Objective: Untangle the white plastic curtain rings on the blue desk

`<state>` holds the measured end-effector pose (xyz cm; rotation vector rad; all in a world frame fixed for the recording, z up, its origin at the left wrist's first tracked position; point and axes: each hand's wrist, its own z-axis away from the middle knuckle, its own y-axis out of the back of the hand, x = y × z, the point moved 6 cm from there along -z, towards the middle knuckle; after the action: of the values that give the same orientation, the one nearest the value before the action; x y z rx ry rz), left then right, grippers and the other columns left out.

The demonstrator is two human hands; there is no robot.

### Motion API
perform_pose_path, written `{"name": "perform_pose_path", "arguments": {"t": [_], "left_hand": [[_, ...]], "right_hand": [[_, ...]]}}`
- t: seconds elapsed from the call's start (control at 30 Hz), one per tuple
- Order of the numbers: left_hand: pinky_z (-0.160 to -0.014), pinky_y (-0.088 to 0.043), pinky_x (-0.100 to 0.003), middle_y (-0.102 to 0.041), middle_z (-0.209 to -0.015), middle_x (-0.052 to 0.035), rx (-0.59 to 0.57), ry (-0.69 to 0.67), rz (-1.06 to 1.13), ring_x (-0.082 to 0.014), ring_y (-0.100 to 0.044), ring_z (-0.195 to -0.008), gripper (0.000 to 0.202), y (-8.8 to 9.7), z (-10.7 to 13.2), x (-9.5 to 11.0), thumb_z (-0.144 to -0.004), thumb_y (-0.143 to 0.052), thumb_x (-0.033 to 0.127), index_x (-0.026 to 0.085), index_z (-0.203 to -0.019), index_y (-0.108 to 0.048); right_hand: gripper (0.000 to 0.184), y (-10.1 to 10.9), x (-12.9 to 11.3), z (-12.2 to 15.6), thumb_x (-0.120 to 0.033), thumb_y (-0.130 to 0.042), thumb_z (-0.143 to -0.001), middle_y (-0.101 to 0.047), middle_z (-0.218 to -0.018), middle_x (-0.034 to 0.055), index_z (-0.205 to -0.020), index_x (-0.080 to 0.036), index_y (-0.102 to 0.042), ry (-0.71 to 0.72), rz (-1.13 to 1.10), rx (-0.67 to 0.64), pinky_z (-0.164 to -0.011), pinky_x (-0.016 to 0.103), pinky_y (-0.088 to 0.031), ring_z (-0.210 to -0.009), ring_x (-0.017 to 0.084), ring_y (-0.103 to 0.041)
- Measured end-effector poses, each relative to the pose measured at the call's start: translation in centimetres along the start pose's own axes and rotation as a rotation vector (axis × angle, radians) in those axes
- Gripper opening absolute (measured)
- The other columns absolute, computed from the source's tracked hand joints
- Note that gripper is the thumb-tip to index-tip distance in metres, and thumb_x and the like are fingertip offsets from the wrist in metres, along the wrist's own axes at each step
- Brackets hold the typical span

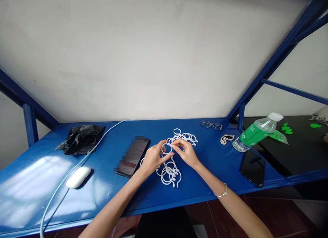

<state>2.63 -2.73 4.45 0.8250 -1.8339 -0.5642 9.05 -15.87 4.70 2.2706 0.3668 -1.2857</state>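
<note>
Well left of the bottle [256, 133], the right hand [189, 154] has its grip pinched on a white ring [166, 153]; the left hand [153, 157] spreads thumb and fingers around it, contact unclear. It looks light, thin, springy, perhaps slick; best pinched by the rim.

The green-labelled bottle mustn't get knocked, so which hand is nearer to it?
Right. The right hand is at a white ring, left of the bottle; the left hand is farther left, on the ring's other side.
</note>
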Motion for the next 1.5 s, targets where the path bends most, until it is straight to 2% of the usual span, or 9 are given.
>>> {"name": "perform_pose_path", "arguments": {"t": [0.1, 0.23, 0.53, 0.63, 0.77, 0.93, 1.13, 1.37, 1.5], "left_hand": [[-0.056, -0.046, -0.025, -0.062, -0.085, -0.0012, 0.023, 0.037, -0.068, -0.0154, -0.061, -0.066, 0.053, 0.3, -0.1, -0.3, -0.083, -0.055, 0.049, 0.021, -0.125, -0.041], [-0.065, -0.046, -0.029, -0.059, -0.085, -0.003, -0.021, -0.021, -0.195, -0.0188, -0.06, -0.077, 0.017, -0.2, -0.1, -0.1, -0.086, -0.053, 0.035, 0.019, -0.091, -0.057], [-0.069, -0.04, -0.035, -0.055, -0.087, -0.0058, -0.217, -0.136, -0.372, -0.0224, -0.054, -0.085, 0.014, -2.3, 0.6, 0.2, -0.082, -0.057, 0.02, 0.016, -0.069, -0.06], [-0.069, -0.039, -0.035, -0.055, -0.088, -0.0062, -0.23, -0.145, -0.38, -0.0222, -0.053, -0.085, 0.015, -2.2, 0.5, 0.2, -0.084, -0.055, 0.019, 0.016, -0.07, -0.059], [-0.069, -0.038, -0.033, -0.055, -0.087, -0.0051, -0.137, -0.157, -0.297, -0.0206, -0.052, -0.082, 0.013, -1.3, 0.1, 0.4, -0.087, -0.052, 0.021, 0.017, -0.076, -0.059], [-0.071, -0.04, -0.031, -0.059, -0.084, -0.0038, -0.096, -0.164, -0.159, -0.0186, -0.055, -0.081, 0.014, -0.4, -0.3, 0.8, -0.089, -0.049, 0.025, 0.018, -0.081, -0.058], [-0.067, -0.042, -0.027, -0.062, -0.07, -0.0004, -0.093, -0.105, -0.003, -0.0139, -0.057, -0.068, 0.016, 0.1, -0.4, 0.9, -0.089, -0.05, 0.03, 0.018, -0.082, -0.059], [-0.06, -0.04, -0.023, -0.057, -0.063, 0.002, -0.073, -0.049, 0.117, -0.0114, -0.053, -0.06, 0.022, 0.9, -0.6, 0.6, -0.09, -0.048, 0.035, 0.018, -0.082, -0.06], [-0.059, -0.043, -0.022, -0.06, -0.068, 0.0014, -0.026, 0.007, 0.16, -0.0118, -0.056, -0.062, 0.023, 1.5, -0.7, 0.5, -0.089, -0.048, 0.038, 0.019, -0.091, -0.06]], "right_hand": [[0.014, 1.1, 0.3, -0.3, -0.031, -0.053, -0.089, -0.066, -0.087, 0.0053, -0.088, -0.021, -0.062, -0.004, 0.16, 0.099, -0.072, 0.032, -0.049, -0.076, 0.018, -0.061], [0.014, 2.8, 1.4, -0.6, -0.029, -0.05, -0.088, -0.068, -0.087, 0.0059, -0.087, -0.021, -0.062, -0.043, 0.396, 0.2, -0.07, 0.033, -0.048, -0.077, 0.021, -0.062], [0.01, 3.6, 2.2, -0.5, -0.019, -0.05, -0.085, -0.066, -0.084, 0.005, -0.088, -0.021, -0.06, -0.075, 0.716, 0.225, -0.07, 0.034, -0.045, -0.077, 0.022, -0.06], [0.012, 3.6, 1.7, -0.6, -0.016, -0.05, -0.084, -0.065, -0.089, 0.0061, -0.089, -0.021, -0.059, -0.026, 0.704, 0.231, -0.075, 0.036, -0.044, -0.083, 0.024, -0.058], [0.018, 3.2, 0.2, -0.8, -0.013, -0.049, -0.083, -0.062, -0.1, 0.0079, -0.095, -0.022, -0.06, 0.094, 0.596, 0.192, -0.087, 0.041, -0.041, -0.096, 0.025, -0.055], [0.026, 1.4, -1.2, -0.6, -0.01, -0.046, -0.083, -0.062, -0.102, 0.0065, -0.101, -0.023, -0.059, 0.174, 0.354, -0.039, -0.084, 0.037, -0.045, -0.098, 0.023, -0.056], [0.03, -0.4, -1.2, 0.0, -0.006, -0.046, -0.076, -0.064, -0.09, 0.003, -0.098, -0.023, -0.06, 0.155, 0.219, -0.286, -0.073, 0.031, -0.049, -0.077, 0.017, -0.059], [0.019, -0.5, -1.4, 0.1, -0.016, -0.051, -0.083, -0.065, -0.09, 0.0037, -0.097, -0.022, -0.061, 0.115, 0.122, -0.307, -0.073, 0.031, -0.051, -0.077, 0.017, -0.062], [0.016, -0.2, -1.0, -0.1, -0.026, -0.056, -0.085, -0.066, -0.09, 0.0039, -0.1, -0.022, -0.063, 0.062, 0.066, -0.242, -0.073, 0.031, -0.053, -0.077, 0.017, -0.064]]}}
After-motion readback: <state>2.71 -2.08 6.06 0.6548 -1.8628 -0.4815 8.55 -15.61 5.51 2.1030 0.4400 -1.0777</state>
